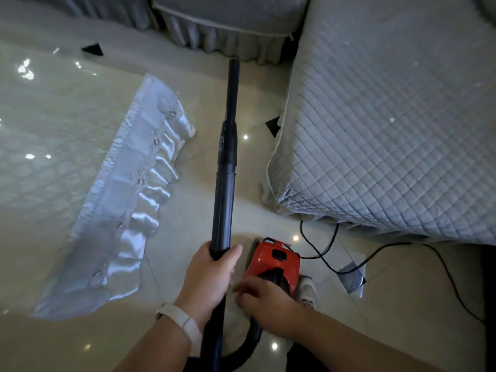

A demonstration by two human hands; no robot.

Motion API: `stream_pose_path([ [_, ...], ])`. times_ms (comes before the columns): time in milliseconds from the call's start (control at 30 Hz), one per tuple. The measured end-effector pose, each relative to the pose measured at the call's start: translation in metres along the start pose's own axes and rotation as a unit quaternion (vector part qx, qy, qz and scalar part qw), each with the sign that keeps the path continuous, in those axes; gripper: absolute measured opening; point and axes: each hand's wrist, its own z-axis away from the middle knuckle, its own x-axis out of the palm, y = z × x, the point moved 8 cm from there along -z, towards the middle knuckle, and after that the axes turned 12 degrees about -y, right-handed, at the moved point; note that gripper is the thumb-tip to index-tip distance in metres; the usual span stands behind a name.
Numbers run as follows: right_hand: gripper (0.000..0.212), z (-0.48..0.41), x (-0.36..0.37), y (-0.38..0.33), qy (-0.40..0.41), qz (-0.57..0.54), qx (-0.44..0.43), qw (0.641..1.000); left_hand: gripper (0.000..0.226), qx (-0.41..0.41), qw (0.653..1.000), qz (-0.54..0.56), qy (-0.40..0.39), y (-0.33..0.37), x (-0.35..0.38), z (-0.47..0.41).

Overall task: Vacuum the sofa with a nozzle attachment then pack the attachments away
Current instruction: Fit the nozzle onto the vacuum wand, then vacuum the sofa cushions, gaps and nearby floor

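Note:
A long black vacuum tube (226, 162) points away from me over the tiled floor, its far end bare with no nozzle showing. My left hand (209, 277) is wrapped around the tube's lower part. My right hand (264, 304) rests low beside the tube, fingers curled near the black hose (249, 342); whether it grips the hose I cannot tell. Just beyond that hand sits the red vacuum body (276, 261) on the floor. The sofa seat with a grey quilted cover (389, 124) fills the right side.
A pale quilted cloth with a shiny ruffled edge (128, 200) lies to the left. Another grey skirted sofa section (228, 25) stands at the back. A black power cord (375, 259) snakes across the glossy tiles on the right.

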Motion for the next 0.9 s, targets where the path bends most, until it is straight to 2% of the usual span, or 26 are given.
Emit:
stream_pose_path([
  [133, 0.047, 0.032, 0.042, -0.038, -0.036, -0.055, -0.044, 0.997, 0.027, 0.045, 0.998, 0.034, -0.036, 0.042, -0.003, 0.032],
  [200, 0.043, 0.049, 0.06, -0.05, -0.037, -0.068, -0.068, 0.995, 0.028, 0.068, 0.995, 0.034, -0.067, 0.063, -0.001, 0.047],
  [267, 0.037, 0.067, 0.067, -0.055, -0.002, -0.078, -0.086, 0.993, 0.029, 0.086, 0.991, 0.042, -0.094, 0.084, 0.005, 0.062],
  [367, 0.024, 0.109, 0.068, -0.057, 0.082, -0.154, -0.105, 0.979, 0.03, 0.102, 0.986, 0.053, -0.122, 0.115, 0.021, 0.085],
  [433, 0.029, 0.14, 0.064, -0.053, 0.121, -0.208, -0.117, 0.964, 0.029, 0.106, 0.982, 0.067, -0.138, 0.134, 0.04, 0.101],
  [500, 0.044, 0.171, 0.056, -0.041, 0.157, -0.259, -0.122, 0.945, 0.028, 0.108, 0.978, 0.078, -0.16, 0.15, 0.065, 0.117],
  [600, 0.049, 0.218, 0.039, -0.022, 0.199, -0.293, -0.124, 0.927, 0.024, 0.108, 0.97, 0.086, -0.199, 0.171, 0.113, 0.142],
  [800, 0.042, 0.313, -0.011, 0.036, 0.271, -0.294, -0.12, 0.909, 0.02, 0.068, 0.959, 0.132, -0.241, 0.195, 0.224, 0.177],
  [900, 0.022, 0.361, -0.04, 0.074, 0.287, -0.296, -0.126, 0.902, 0.02, 0.034, 0.957, 0.142, -0.251, 0.201, 0.287, 0.193],
])
